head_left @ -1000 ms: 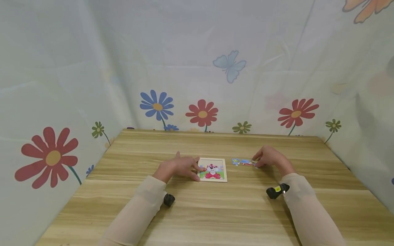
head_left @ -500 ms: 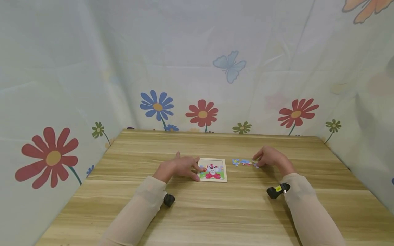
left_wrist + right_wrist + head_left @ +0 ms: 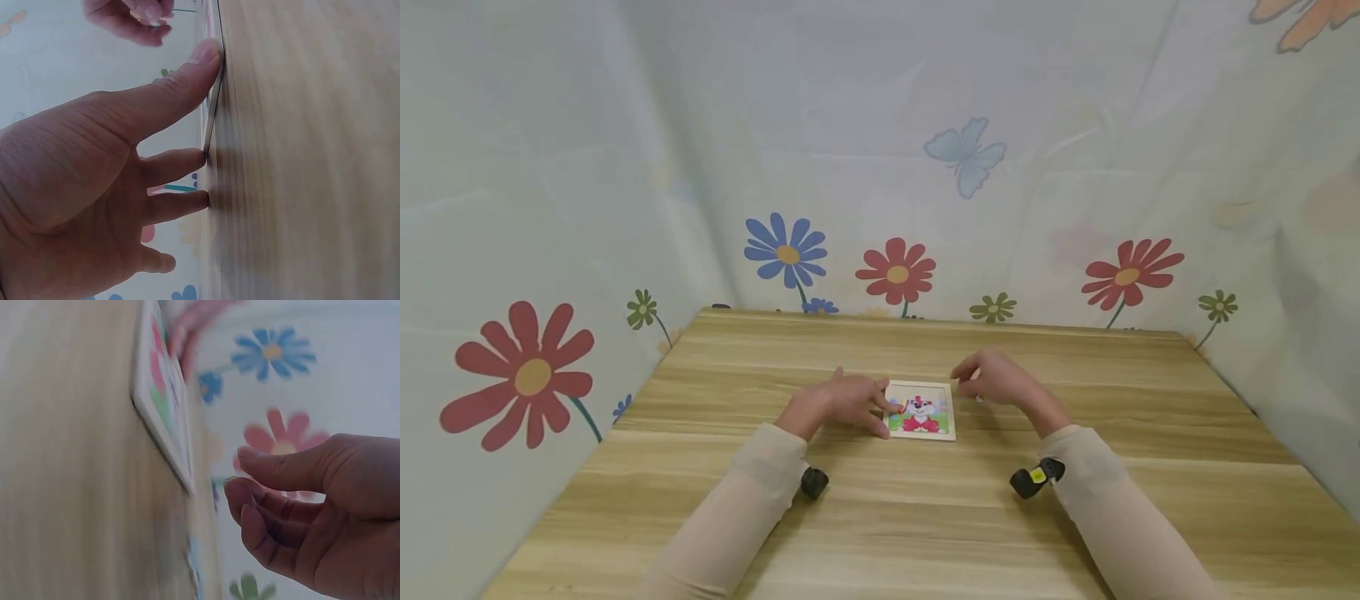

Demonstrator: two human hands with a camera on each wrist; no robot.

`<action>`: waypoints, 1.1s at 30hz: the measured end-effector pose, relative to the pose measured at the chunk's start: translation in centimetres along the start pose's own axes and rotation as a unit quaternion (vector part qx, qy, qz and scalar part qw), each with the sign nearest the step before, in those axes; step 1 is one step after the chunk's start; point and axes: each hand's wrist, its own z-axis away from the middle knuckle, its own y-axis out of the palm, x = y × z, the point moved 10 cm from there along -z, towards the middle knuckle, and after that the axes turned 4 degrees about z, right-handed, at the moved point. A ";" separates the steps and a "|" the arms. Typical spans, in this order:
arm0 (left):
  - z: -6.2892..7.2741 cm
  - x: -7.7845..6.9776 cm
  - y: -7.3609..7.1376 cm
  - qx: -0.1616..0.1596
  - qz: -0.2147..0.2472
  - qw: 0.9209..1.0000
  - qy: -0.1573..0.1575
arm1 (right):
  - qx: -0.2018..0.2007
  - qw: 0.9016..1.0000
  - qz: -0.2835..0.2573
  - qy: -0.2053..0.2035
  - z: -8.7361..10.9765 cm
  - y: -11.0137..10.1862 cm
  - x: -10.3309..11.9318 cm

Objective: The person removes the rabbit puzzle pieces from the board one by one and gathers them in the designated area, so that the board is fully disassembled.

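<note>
A square jigsaw board (image 3: pixel 925 436) with a pale wooden frame and a pink-and-white cartoon animal lies flat on the table. My left hand (image 3: pixel 842 401) rests at its left side; the index finger reaches over the picture and the thumb touches the near-left corner. In the left wrist view, the other fingers of that hand are spread, with two tips meeting the board edge or table. My right hand (image 3: pixel 1003 385) hovers by the board's right edge. Its thumb and fingertips (image 3: pixel 250 456) come close together around a small puzzle piece, nearly hidden, showing only a yellowish edge.
Loose puzzle pieces (image 3: pixel 194 569) lie right of the board, mostly covered by the right hand in the head view. The wood-grain table (image 3: pixel 880 517) meets a flower-printed cloth (image 3: pixel 820 100) at its back and sides. Cameras are strapped to both wrists.
My right hand has lifted from the right end of the loose pieces and moved left to the board's right edge. The left hand stays on the board. The head view has shifted slightly.
</note>
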 end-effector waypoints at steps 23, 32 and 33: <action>-0.3 0.0 -0.2 -0.012 -0.047 0.999 -0.023 | 0.057 0.998 -0.031 -0.011 -3.1 6.4 3.8; -0.3 0.1 -0.1 -0.021 -0.065 0.997 -0.034 | 0.053 0.998 -0.035 0.010 -3.2 6.9 4.0; -0.3 0.1 -0.2 -0.023 -0.065 0.997 -0.035 | 0.054 0.998 -0.036 0.011 -3.3 6.9 4.0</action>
